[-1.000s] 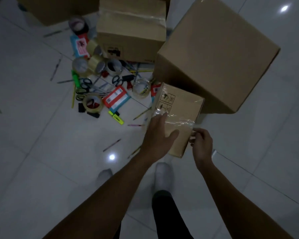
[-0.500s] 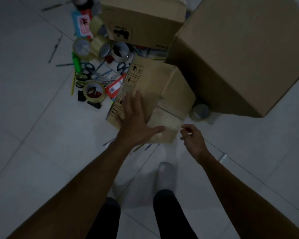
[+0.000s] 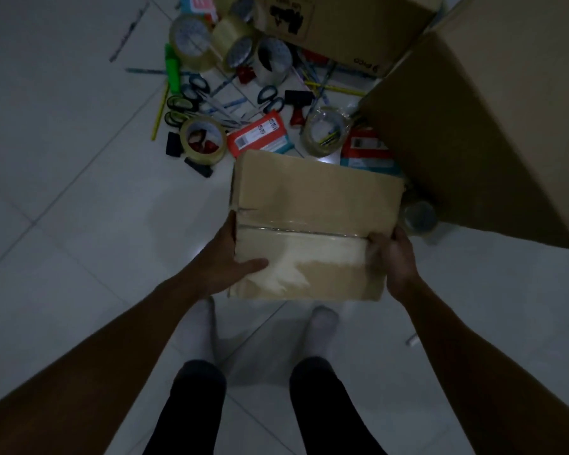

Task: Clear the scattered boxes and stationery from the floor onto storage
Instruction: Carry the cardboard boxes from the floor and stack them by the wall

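Note:
A small taped cardboard box (image 3: 312, 205) is held level above the floor, in front of my feet. My left hand (image 3: 224, 257) grips its left edge, thumb lying on top. My right hand (image 3: 395, 257) grips its right edge, fingers curled round the side. Beyond the box, stationery lies scattered on the white tile floor: several tape rolls (image 3: 204, 139), scissors (image 3: 270, 96), a green marker (image 3: 172, 70), pencils (image 3: 158, 110) and red packets (image 3: 260, 134).
A big cardboard box (image 3: 493, 119) stands at the right, close to the held box. Another carton (image 3: 339, 24) sits at the top. A tape roll (image 3: 419, 218) lies beside the big box. My two socked feet (image 3: 321, 326) stand below the held box.
The small box was tipped over and lifted off the floor. My right hand, apart from it before, now grips its right edge; my left hand shifted from its top to its left edge.

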`<state>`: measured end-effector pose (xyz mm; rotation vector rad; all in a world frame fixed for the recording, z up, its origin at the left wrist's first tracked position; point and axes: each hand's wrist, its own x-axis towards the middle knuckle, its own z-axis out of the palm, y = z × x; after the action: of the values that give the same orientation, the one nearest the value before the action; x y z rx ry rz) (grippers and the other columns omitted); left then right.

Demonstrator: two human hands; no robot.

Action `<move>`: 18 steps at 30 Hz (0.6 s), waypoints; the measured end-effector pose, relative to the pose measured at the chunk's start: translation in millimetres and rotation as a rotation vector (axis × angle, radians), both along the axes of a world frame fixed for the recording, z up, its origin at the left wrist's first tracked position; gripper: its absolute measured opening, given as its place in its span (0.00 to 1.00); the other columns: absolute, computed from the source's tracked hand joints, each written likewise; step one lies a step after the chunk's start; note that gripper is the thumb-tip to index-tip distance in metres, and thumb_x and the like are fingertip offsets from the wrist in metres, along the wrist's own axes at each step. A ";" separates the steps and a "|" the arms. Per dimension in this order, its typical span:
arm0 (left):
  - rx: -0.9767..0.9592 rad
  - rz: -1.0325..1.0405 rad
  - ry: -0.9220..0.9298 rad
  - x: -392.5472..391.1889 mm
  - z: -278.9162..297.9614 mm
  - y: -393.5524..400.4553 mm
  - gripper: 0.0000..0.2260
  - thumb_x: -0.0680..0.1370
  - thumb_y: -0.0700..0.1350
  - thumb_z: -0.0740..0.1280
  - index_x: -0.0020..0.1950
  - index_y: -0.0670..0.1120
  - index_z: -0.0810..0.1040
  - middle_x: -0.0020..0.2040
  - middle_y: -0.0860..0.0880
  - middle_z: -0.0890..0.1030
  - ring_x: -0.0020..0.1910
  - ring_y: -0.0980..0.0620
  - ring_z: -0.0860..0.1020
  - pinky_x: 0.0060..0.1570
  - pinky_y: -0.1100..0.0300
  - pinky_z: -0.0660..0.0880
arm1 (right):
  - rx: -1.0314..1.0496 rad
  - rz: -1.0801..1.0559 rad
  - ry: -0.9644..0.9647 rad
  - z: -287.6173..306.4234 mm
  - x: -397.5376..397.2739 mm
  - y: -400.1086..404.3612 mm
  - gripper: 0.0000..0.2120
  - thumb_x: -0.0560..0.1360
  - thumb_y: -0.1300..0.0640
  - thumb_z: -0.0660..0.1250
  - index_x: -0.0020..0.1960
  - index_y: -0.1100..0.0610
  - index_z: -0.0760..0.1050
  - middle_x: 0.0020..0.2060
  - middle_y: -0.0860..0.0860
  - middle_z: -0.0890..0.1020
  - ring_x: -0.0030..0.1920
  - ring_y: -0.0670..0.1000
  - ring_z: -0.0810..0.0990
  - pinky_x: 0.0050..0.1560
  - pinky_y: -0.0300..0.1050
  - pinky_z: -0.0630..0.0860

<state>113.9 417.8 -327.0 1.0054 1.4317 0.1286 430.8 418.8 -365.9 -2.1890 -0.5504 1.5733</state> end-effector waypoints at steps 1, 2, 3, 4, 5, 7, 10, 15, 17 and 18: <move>-0.014 0.051 0.010 -1.9 5.4 -5.6 0.40 0.73 0.49 0.77 0.74 0.63 0.54 0.63 0.69 0.69 0.55 0.77 0.72 0.49 0.81 0.69 | 0.020 0.019 -0.003 5.8 -1.4 0.0 0.27 0.73 0.51 0.70 0.72 0.47 0.70 0.63 0.47 0.78 0.61 0.51 0.76 0.60 0.52 0.73; -0.026 0.094 0.018 -3.9 11.8 -10.9 0.39 0.72 0.51 0.77 0.72 0.65 0.55 0.61 0.71 0.69 0.53 0.79 0.72 0.48 0.80 0.70 | 0.037 0.029 -0.008 13.4 -2.1 0.6 0.24 0.75 0.53 0.69 0.70 0.47 0.72 0.62 0.46 0.79 0.60 0.51 0.77 0.58 0.51 0.73; -0.039 0.133 0.016 -6.3 19.8 -15.5 0.37 0.72 0.53 0.77 0.71 0.67 0.57 0.59 0.71 0.71 0.52 0.79 0.73 0.48 0.78 0.72 | 0.052 0.035 -0.004 23.0 -3.1 2.3 0.21 0.77 0.53 0.69 0.69 0.47 0.73 0.61 0.46 0.80 0.60 0.51 0.78 0.58 0.50 0.74; -0.057 0.178 0.009 -8.8 30.1 -19.2 0.36 0.70 0.55 0.77 0.71 0.68 0.59 0.59 0.70 0.74 0.53 0.76 0.75 0.48 0.75 0.74 | 0.061 0.040 0.001 34.2 -3.5 3.8 0.20 0.77 0.53 0.69 0.69 0.46 0.74 0.60 0.46 0.81 0.60 0.51 0.79 0.59 0.52 0.75; -0.070 0.228 0.001 -11.6 41.7 -22.5 0.36 0.69 0.58 0.78 0.71 0.67 0.62 0.58 0.67 0.77 0.54 0.72 0.77 0.50 0.71 0.76 | 0.066 0.047 0.008 47.6 -4.5 4.9 0.19 0.77 0.53 0.69 0.68 0.45 0.75 0.60 0.46 0.81 0.59 0.51 0.79 0.60 0.54 0.76; -0.069 0.331 -0.017 -16.2 68.2 -28.0 0.40 0.65 0.64 0.79 0.74 0.65 0.66 0.60 0.62 0.80 0.57 0.63 0.80 0.54 0.62 0.78 | 0.064 0.062 0.028 80.7 -7.1 7.4 0.16 0.78 0.53 0.68 0.65 0.43 0.76 0.58 0.44 0.81 0.58 0.51 0.79 0.61 0.57 0.76; -0.015 0.430 0.014 -18.6 131.8 -33.9 0.40 0.65 0.66 0.78 0.74 0.61 0.69 0.61 0.60 0.80 0.56 0.62 0.80 0.54 0.60 0.78 | 0.106 0.076 0.067 146.0 -12.5 11.5 0.13 0.78 0.55 0.68 0.60 0.41 0.78 0.55 0.43 0.82 0.58 0.50 0.79 0.59 0.55 0.77; 0.028 0.571 0.021 -23.1 258.9 -58.1 0.32 0.70 0.60 0.77 0.71 0.56 0.74 0.60 0.55 0.82 0.56 0.56 0.81 0.51 0.61 0.79 | 0.154 0.145 0.130 273.8 -23.9 7.8 0.21 0.78 0.59 0.68 0.70 0.51 0.75 0.59 0.48 0.81 0.58 0.52 0.79 0.53 0.51 0.76; 0.069 0.626 0.019 -25.0 312.1 -70.7 0.25 0.75 0.53 0.75 0.70 0.52 0.74 0.59 0.55 0.82 0.53 0.60 0.80 0.44 0.69 0.77 | 0.184 0.162 0.150 325.1 -29.0 1.7 0.19 0.77 0.61 0.68 0.68 0.54 0.77 0.59 0.51 0.82 0.58 0.54 0.80 0.53 0.50 0.77; 0.097 0.651 0.023 -27.5 338.9 -77.3 0.23 0.76 0.51 0.74 0.70 0.52 0.74 0.58 0.56 0.81 0.52 0.62 0.80 0.42 0.72 0.76 | 0.204 0.163 0.157 349.6 -31.9 -1.9 0.19 0.77 0.62 0.67 0.68 0.55 0.77 0.59 0.52 0.83 0.59 0.56 0.80 0.53 0.50 0.77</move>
<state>86.3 340.5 12.0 0.5834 1.7428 0.6670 398.9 416.9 -16.2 -1.8927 -0.8188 1.6730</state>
